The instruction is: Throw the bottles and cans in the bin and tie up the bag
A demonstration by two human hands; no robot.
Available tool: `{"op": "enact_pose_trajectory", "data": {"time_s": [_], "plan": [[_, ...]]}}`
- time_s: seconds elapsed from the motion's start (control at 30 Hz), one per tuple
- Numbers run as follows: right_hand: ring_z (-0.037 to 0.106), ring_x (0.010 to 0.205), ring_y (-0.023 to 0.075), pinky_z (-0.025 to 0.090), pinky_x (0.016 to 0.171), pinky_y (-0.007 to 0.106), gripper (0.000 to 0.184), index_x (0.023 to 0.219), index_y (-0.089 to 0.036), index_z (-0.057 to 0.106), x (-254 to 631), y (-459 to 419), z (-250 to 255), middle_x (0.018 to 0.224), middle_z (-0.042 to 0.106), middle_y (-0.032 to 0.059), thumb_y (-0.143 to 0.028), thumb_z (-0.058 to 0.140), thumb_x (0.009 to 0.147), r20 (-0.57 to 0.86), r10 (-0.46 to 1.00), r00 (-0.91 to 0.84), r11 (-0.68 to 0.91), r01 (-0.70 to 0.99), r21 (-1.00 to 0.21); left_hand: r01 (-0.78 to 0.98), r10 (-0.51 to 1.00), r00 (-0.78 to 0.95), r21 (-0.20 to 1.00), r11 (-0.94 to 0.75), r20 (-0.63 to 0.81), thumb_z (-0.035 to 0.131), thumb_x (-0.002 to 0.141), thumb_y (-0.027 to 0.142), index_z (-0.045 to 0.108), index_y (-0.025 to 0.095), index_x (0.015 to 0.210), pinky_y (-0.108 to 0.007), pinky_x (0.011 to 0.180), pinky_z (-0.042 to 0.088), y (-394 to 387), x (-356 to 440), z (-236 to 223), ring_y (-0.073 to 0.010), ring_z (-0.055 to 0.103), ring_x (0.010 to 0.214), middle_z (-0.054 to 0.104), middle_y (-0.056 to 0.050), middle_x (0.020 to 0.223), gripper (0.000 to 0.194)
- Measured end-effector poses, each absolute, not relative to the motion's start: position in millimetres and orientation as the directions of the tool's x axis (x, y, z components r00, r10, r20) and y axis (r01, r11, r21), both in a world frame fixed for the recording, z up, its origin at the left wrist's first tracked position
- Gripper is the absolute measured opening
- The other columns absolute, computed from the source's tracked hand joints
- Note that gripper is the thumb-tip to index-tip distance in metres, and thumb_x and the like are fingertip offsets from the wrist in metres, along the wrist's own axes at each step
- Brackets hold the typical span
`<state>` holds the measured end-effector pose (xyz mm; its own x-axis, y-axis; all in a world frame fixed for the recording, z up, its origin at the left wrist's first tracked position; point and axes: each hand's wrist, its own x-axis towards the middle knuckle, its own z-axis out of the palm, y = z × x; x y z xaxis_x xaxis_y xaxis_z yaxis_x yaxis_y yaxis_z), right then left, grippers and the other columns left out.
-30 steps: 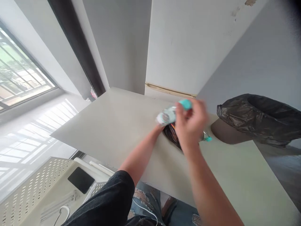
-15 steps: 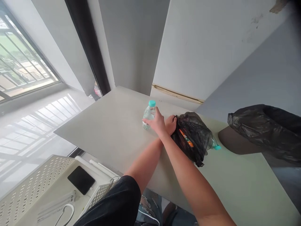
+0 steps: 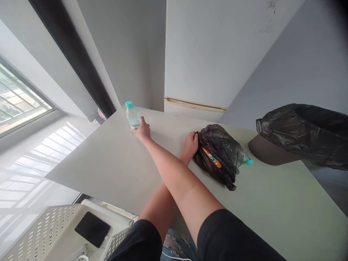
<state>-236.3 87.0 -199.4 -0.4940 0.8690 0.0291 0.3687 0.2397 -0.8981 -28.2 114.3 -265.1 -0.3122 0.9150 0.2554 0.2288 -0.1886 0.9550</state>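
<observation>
My forearms cross, the right one over the left. At the far left part of the table (image 3: 108, 159), my right hand (image 3: 143, 131) is wrapped round the lower part of a clear plastic water bottle (image 3: 133, 116) with a turquoise cap. The bottle leans slightly left; whether its base touches the table is hard to tell. My left hand (image 3: 191, 144) is closed on the gathered edge of a black plastic bag (image 3: 217, 145). An orange wrapper (image 3: 211, 157) shows at the bag's side, and another turquoise-capped bottle (image 3: 247, 159) pokes out at its right.
To the right, a dark bin (image 3: 269, 150) lined with a black bag (image 3: 304, 134) stands against the table. A white fridge (image 3: 195, 54) rises behind. At lower left is a perforated cream basket (image 3: 40, 232) with a dark flat device (image 3: 92, 229) in it.
My right hand has carried the bottle leftward, away from my left hand. My left hand keeps its hold on the black bag. The view has shifted a little.
</observation>
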Motion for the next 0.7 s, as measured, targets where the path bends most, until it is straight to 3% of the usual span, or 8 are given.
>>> {"op": "enact_pose_trajectory", "data": {"time_s": [0.13,0.27,0.33,0.4,0.47,0.6,0.67,0.7], "plan": [[0.069,0.112,0.0262,0.06,0.088,0.037,0.082,0.143,-0.026,0.039,-233,82,-215,0.125,0.07,0.0088,-0.034,0.088,0.079,-0.052,0.865,-0.499,0.171,0.391,-0.904,0.239,0.919,-0.307,0.955,-0.176,0.246,0.048,0.104,0.028,0.041,0.025,0.074,-0.037,0.081,0.042,116,-29,-265,-0.0228,0.054,0.083,0.061,-0.007,0.085,0.032],[0.059,0.139,0.0325,0.056,0.11,0.045,0.111,0.152,-0.016,0.028,-237,77,-224,0.149,0.058,0.0228,-0.038,0.097,0.068,-0.046,0.871,-0.489,0.2,0.439,-0.876,0.174,0.919,-0.299,0.962,-0.212,0.257,0.052,0.103,0.028,0.051,0.024,0.075,-0.035,0.083,0.042,114,-30,-260,-0.0231,0.055,0.083,0.062,-0.005,0.082,0.028],[0.053,0.146,0.0383,0.056,0.111,0.044,0.129,0.154,-0.006,0.028,-240,79,-228,0.156,0.049,0.0319,-0.039,0.103,0.055,-0.016,0.88,-0.475,0.223,0.441,-0.87,0.141,0.913,-0.309,0.962,-0.232,0.266,0.054,0.102,0.026,0.054,0.023,0.076,-0.034,0.083,0.042,114,-32,-257,-0.0226,0.054,0.081,0.061,-0.004,0.08,0.027],[0.048,0.15,0.0432,0.055,0.112,0.046,0.137,0.155,0.0,0.027,-237,83,-230,0.159,0.042,0.0382,-0.042,0.104,0.05,-0.008,0.88,-0.475,0.228,0.436,-0.871,0.107,0.908,-0.321,0.963,-0.248,0.269,0.056,0.101,0.026,0.054,0.023,0.074,-0.032,0.082,0.042,115,-33,-256,-0.0218,0.052,0.079,0.058,-0.002,0.077,0.028],[0.048,0.15,0.0455,0.056,0.11,0.05,0.134,0.157,0.001,0.028,-226,86,-227,0.16,0.04,0.0396,-0.043,0.102,0.054,-0.043,0.862,-0.506,0.225,0.456,-0.861,0.075,0.907,-0.332,0.965,-0.25,0.261,0.059,0.1,0.028,0.051,0.023,0.07,-0.031,0.08,0.041,117,-33,-256,-0.0209,0.048,0.075,0.054,-0.001,0.073,0.031],[0.06,0.135,0.0481,0.061,0.097,0.049,0.102,0.142,0.004,0.051,-179,61,-199,0.149,0.052,0.0404,-0.035,0.097,0.06,-0.115,0.79,-0.603,0.309,0.553,-0.774,0.128,0.905,-0.318,0.959,-0.254,0.282,0.057,0.1,0.028,0.047,0.023,0.069,-0.03,0.078,0.042,116,-32,-255,-0.0197,0.045,0.072,0.05,0.0,0.072,0.033],[0.066,0.127,0.0472,0.062,0.094,0.048,0.09,0.136,0.002,0.056,-135,30,-177,0.139,0.062,0.0363,-0.032,0.095,0.061,-0.102,0.762,-0.64,0.349,0.538,-0.768,0.171,0.906,-0.309,0.954,-0.247,0.29,0.055,0.102,0.03,0.048,0.024,0.071,-0.03,0.078,0.044,115,-32,-254,-0.0194,0.046,0.072,0.05,0.0,0.072,0.033],[0.068,0.124,0.0432,0.062,0.093,0.047,0.089,0.143,-0.001,0.052,-107,11,-166,0.135,0.066,0.0311,-0.034,0.09,0.069,-0.045,0.742,-0.669,0.372,0.466,-0.803,0.175,0.907,-0.311,0.955,-0.239,0.284,0.054,0.102,0.032,0.048,0.024,0.071,-0.031,0.08,0.046,115,-32,-254,-0.0195,0.047,0.072,0.05,0.0,0.072,0.033]]}}
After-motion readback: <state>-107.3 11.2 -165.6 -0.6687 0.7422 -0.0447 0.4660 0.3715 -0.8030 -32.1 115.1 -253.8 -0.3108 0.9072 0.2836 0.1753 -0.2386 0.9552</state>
